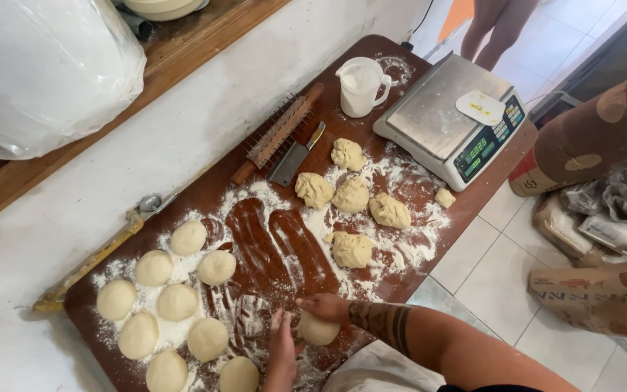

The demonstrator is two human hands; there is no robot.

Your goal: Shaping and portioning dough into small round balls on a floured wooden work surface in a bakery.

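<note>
Bright, even daylight; soft shadows, sharp focus, slight wide-angle distortion.

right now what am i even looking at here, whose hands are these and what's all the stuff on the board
This is one view from a camera worn on a person's head, looking down. No machine: two bare hands. The left hand and right hand cup one pale dough ball on a floured dark wooden board. To the left lie nine smooth round dough balls; further up, rough torn dough pieces, a metal scraper, a spiked wooden roller, a white plastic jug and a steel digital scale.
</note>
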